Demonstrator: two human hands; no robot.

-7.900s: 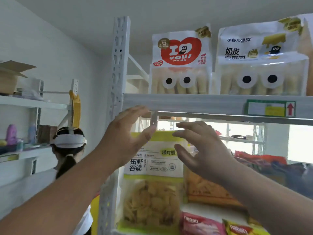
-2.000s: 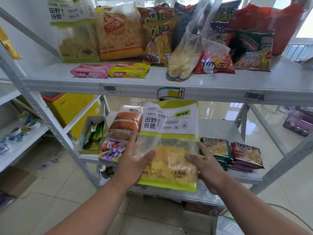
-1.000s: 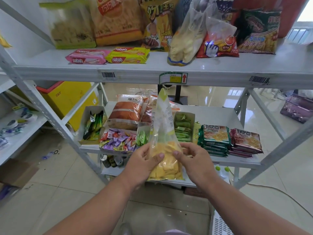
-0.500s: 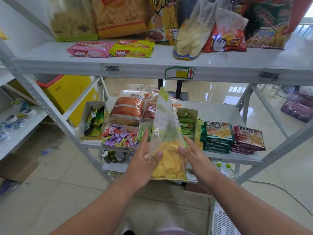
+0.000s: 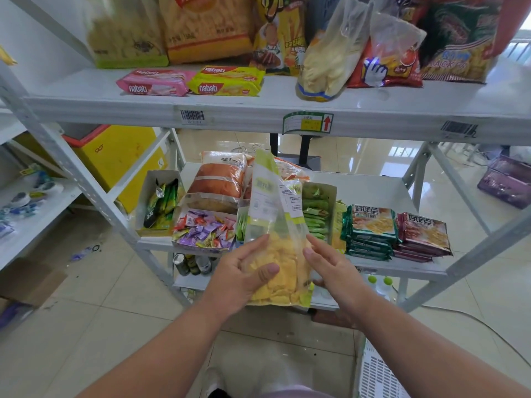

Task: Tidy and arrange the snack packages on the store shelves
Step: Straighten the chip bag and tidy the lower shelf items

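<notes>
A tall clear bag of yellow crackers (image 5: 275,225) with a green-and-white label stands upright between my hands, in front of the lower shelf (image 5: 370,182). My left hand (image 5: 241,274) grips its lower left side, thumb across the front over the crackers. My right hand (image 5: 330,268) lies flat against the bag's right side with straight fingers. On the upper shelf (image 5: 86,90) stand several large snack bags (image 5: 207,27), and two flat Nabati wafer packs (image 5: 189,81) lie in front of them.
The lower shelf holds a bread bag (image 5: 221,179), boxes of small candies (image 5: 204,231) and green packets (image 5: 316,216), and stacked cracker packs (image 5: 396,234). A yellow bin (image 5: 120,156) stands behind the left post. A white crate (image 5: 379,374) sits on the floor at my right.
Since a second ago the bag has stayed edge-on and upright between my hands; my right hand's fingers have straightened along its side. Earlier it faced me, label forward.
</notes>
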